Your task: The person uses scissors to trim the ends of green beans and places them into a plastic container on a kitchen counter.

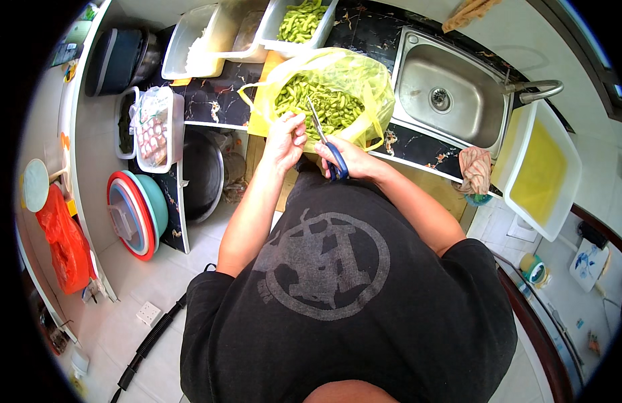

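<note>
In my right hand [355, 157] is a pair of scissors [333, 151] with dark blue handles. Their slim metal blades point up and away over a heap of green edamame pods [328, 103]. The pods fill a translucent yellow-green plastic bag [376, 85], its mouth spread wide on the counter. My left hand [286, 141] is at the bag's near rim, left of the blades, thumb and fingers curled together. Whether a pod sits between those fingertips is too small to tell.
Behind the bag stands a plastic bin [323, 35] of more edamame pods. A clear tub [192, 43] with white contents is further left. To the right lie a steel sink [452, 95] and a striped cloth [476, 169]. Stacked basins [149, 201] lean at lower left.
</note>
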The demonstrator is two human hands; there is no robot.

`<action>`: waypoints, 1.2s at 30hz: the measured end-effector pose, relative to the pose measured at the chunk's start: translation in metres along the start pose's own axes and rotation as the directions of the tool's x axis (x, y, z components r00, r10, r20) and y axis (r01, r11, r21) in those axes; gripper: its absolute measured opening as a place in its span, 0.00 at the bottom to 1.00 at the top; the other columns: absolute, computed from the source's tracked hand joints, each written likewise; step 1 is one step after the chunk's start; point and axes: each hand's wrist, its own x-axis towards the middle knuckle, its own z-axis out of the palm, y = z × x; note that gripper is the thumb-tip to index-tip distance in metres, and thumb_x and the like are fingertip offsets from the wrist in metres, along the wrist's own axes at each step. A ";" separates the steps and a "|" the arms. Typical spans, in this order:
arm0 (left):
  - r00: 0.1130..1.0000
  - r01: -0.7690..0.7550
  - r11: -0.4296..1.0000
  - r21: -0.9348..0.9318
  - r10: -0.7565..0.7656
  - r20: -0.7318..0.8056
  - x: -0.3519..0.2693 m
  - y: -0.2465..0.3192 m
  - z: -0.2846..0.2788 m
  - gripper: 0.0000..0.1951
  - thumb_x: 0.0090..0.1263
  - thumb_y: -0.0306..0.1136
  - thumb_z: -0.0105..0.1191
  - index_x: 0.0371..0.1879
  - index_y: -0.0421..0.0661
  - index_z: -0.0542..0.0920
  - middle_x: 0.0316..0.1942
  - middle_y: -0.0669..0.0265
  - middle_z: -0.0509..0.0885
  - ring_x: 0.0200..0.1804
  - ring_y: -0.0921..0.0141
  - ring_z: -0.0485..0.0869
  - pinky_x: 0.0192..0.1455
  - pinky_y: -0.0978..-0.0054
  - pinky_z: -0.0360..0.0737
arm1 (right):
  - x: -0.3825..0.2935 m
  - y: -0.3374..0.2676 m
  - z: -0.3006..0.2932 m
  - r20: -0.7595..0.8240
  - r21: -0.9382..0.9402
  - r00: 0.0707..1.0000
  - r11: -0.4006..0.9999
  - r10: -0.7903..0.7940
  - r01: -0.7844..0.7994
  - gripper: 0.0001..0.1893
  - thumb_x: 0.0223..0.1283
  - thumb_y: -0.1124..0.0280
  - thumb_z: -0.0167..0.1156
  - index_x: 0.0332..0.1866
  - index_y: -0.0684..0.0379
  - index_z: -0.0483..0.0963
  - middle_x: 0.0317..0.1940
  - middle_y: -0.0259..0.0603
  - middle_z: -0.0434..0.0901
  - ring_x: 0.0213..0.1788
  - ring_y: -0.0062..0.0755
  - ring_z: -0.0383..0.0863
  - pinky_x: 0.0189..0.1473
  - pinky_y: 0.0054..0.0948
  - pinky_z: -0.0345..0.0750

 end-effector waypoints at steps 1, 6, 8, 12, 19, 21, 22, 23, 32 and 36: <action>1.000 -0.003 1.000 -0.008 0.003 -0.010 -0.001 -0.001 0.001 0.08 0.69 0.24 0.57 0.36 0.49 0.71 0.30 0.74 0.71 0.27 0.81 0.69 0.22 0.86 0.63 | 0.000 -0.001 0.000 -0.002 0.003 1.000 1.000 0.020 -0.020 0.18 0.75 0.51 0.51 0.41 0.57 0.68 0.25 0.32 0.74 0.26 0.20 0.79 0.30 0.22 0.77; 0.999 -0.008 1.000 -0.029 0.007 -0.033 -0.002 -0.003 0.000 0.07 0.69 0.24 0.56 0.36 0.49 0.72 0.30 0.73 0.72 0.27 0.80 0.69 0.22 0.85 0.63 | -0.002 -0.003 0.001 -0.019 -0.003 0.999 0.999 0.040 -0.040 0.18 0.73 0.52 0.54 0.38 0.57 0.68 0.23 0.31 0.74 0.23 0.20 0.78 0.26 0.21 0.76; 0.999 0.006 0.999 -0.036 -0.007 -0.043 0.001 -0.003 -0.007 0.06 0.68 0.25 0.55 0.36 0.49 0.72 0.31 0.72 0.73 0.28 0.79 0.70 0.24 0.83 0.65 | -0.003 -0.003 0.000 -0.035 -0.010 0.998 0.998 0.054 -0.054 0.18 0.73 0.52 0.55 0.38 0.57 0.68 0.23 0.30 0.74 0.22 0.19 0.77 0.25 0.21 0.75; 0.994 -0.032 0.993 -0.118 0.019 -0.111 0.003 0.008 -0.012 0.04 0.66 0.30 0.53 0.36 0.49 0.73 0.31 0.69 0.75 0.32 0.72 0.73 0.32 0.77 0.71 | -0.006 -0.003 -0.003 -0.093 -0.028 0.993 0.997 0.067 -0.069 0.17 0.72 0.53 0.57 0.37 0.58 0.69 0.22 0.30 0.74 0.21 0.18 0.77 0.24 0.20 0.75; 0.959 -0.113 0.679 0.725 0.267 -0.100 0.043 0.043 -0.025 0.05 0.73 0.34 0.52 0.37 0.46 0.78 0.24 0.63 0.80 0.28 0.63 0.80 0.32 0.66 0.77 | -0.013 -0.001 -0.007 -0.172 -0.007 0.985 1.000 0.026 -0.028 0.19 0.69 0.52 0.60 0.37 0.60 0.70 0.21 0.31 0.73 0.19 0.19 0.76 0.21 0.21 0.76; 0.808 -0.292 -0.067 0.954 0.517 0.283 0.060 0.045 -0.025 0.06 0.72 0.33 0.52 0.40 0.47 0.80 0.27 0.58 0.83 0.34 0.58 0.84 0.36 0.60 0.79 | -0.015 0.000 -0.008 -0.178 0.000 0.984 1.000 0.029 -0.029 0.19 0.69 0.52 0.60 0.37 0.60 0.70 0.21 0.31 0.73 0.19 0.19 0.76 0.21 0.21 0.76; 0.703 -0.280 -0.460 0.843 0.499 0.506 0.066 0.044 -0.027 0.06 0.72 0.33 0.51 0.42 0.47 0.80 0.29 0.56 0.84 0.37 0.55 0.86 0.38 0.58 0.80 | -0.016 0.001 -0.008 -0.181 0.004 0.983 1.000 0.030 -0.030 0.19 0.69 0.52 0.60 0.38 0.60 0.70 0.21 0.31 0.73 0.19 0.19 0.76 0.21 0.21 0.76; 0.842 -0.162 -0.488 0.858 0.385 0.378 0.058 0.051 -0.007 0.09 0.70 0.30 0.50 0.46 0.51 0.79 0.35 0.54 0.84 0.45 0.52 0.85 0.45 0.54 0.81 | -0.017 0.001 -0.008 -0.183 0.014 0.983 1.000 0.030 -0.027 0.19 0.69 0.52 0.60 0.38 0.60 0.70 0.21 0.31 0.73 0.19 0.18 0.76 0.21 0.21 0.76; 0.904 -0.137 -0.686 0.715 0.209 0.373 0.076 0.060 -0.007 0.10 0.69 0.32 0.50 0.47 0.48 0.78 0.46 0.55 0.81 0.43 0.51 0.84 0.44 0.53 0.80 | -0.025 0.005 -0.011 -0.167 0.035 0.986 0.999 0.026 -0.020 0.19 0.69 0.51 0.59 0.40 0.60 0.71 0.22 0.31 0.73 0.20 0.18 0.75 0.21 0.20 0.76; 0.862 -0.225 -0.462 0.858 0.317 0.396 0.072 0.058 -0.020 0.07 0.66 0.32 0.58 0.41 0.45 0.80 0.37 0.55 0.84 0.36 0.53 0.85 0.41 0.59 0.80 | -0.021 0.001 -0.008 -0.105 0.045 0.993 0.998 0.051 -0.046 0.19 0.71 0.51 0.57 0.39 0.58 0.70 0.23 0.31 0.74 0.22 0.19 0.77 0.24 0.21 0.76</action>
